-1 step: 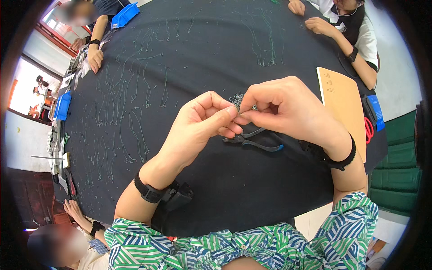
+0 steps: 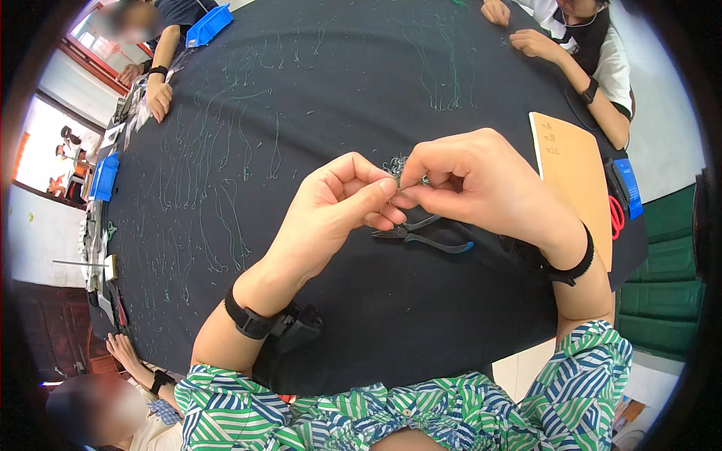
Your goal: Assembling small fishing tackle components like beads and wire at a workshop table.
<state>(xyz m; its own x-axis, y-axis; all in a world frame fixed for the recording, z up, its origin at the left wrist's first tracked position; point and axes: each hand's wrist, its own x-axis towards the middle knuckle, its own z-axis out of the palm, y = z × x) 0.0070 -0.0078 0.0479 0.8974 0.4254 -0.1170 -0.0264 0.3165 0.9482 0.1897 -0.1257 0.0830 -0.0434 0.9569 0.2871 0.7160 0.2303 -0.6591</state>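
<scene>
Over the black cloth, my left hand (image 2: pixel 342 197) and my right hand (image 2: pixel 474 180) meet fingertip to fingertip. Each hand pinches with thumb and forefinger at the same spot; whatever is between them is too small to make out. Just behind the fingertips lies a small tangled heap of shiny, curly pieces (image 2: pixel 395 163), partly covered by my right hand. Pliers with dark handles and a blue tip (image 2: pixel 440 244) rest on the cloth under my hands, their upper handle partly hidden.
Thin green strands (image 2: pixel 226 218) and small clippings lie across the black cloth (image 2: pixel 361 316) at left and far. On the right are a tan notebook (image 2: pixel 575 180) and red-handled scissors (image 2: pixel 617 218). Blue bins (image 2: pixel 209 26) stand at the left edge. Other people's hands (image 2: pixel 159 99) rest around the table.
</scene>
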